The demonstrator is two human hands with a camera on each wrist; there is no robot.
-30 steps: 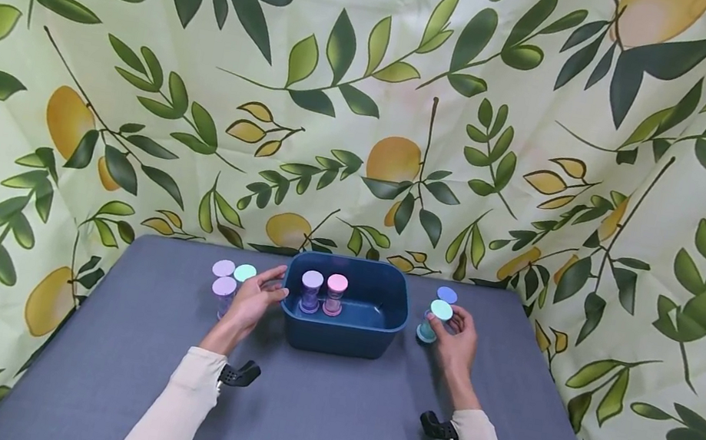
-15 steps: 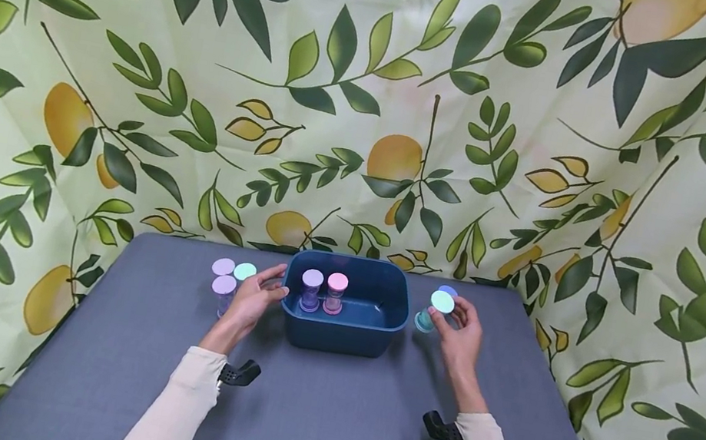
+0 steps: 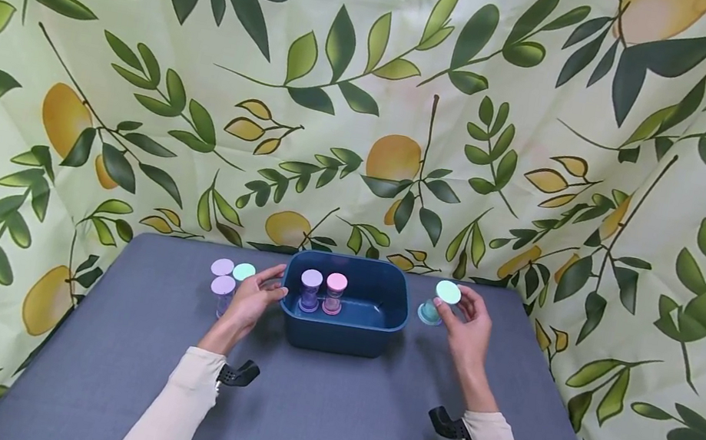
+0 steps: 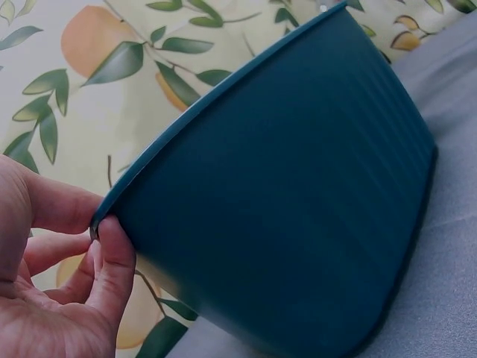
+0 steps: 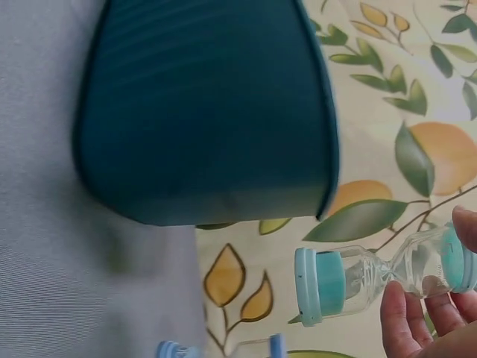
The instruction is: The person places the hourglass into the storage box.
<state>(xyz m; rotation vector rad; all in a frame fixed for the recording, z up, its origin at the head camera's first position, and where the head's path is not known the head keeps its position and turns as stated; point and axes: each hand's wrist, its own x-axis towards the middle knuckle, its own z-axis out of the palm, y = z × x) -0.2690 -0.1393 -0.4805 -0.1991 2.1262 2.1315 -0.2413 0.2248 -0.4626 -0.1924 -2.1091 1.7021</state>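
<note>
My left hand (image 3: 251, 300) pinches the left rim of a dark blue plastic bin (image 3: 336, 339); in the left wrist view, thumb and fingers meet over the bin's rim (image 4: 179, 128). To the right of the bin, my right hand (image 3: 472, 337) grips a teal-capped hourglass (image 3: 448, 293) near its upper cap. This hourglass leans, its lower cap toward the bin. The right wrist view shows its clear waist and teal sand (image 5: 330, 283). Inside the bin, a purple hourglass (image 3: 309, 294) and a pink hourglass (image 3: 334, 296) stand upright side by side.
Left of the bin stand two lilac-capped hourglasses (image 3: 223, 286) and a mint-capped one (image 3: 244, 272). A blue hourglass (image 5: 177, 350) shows at the bottom of the right wrist view, hidden in the head view. A leaf-patterned cloth (image 3: 333, 170) rises behind the grey-blue table (image 3: 320, 417).
My right hand has raised and tilted the teal hourglass, shifting slightly right and away from me. The blue hourglass behind it has become hidden in the head view. My left hand stays on the rim.
</note>
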